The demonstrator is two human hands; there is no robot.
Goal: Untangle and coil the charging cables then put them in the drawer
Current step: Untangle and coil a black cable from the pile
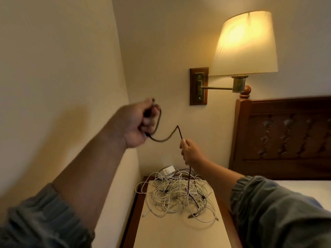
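Note:
A dark braided cable (172,135) runs between both raised hands. My left hand (138,125) grips a small loop of it in a fist, high above the nightstand. My right hand (190,152) pinches the same cable lower and to the right. From there the cable drops straight down into a tangled pile of white cables (176,194) with a few dark ones, lying on the nightstand top (179,231). The left hand is blurred. No drawer shows in this view.
A white charger box (168,170) lies behind the pile by the wall. A lit wall lamp (246,45) on a swing arm hangs above right. A carved wooden headboard (283,138) and the bed (304,190) stand to the right. The wall corner is close on the left.

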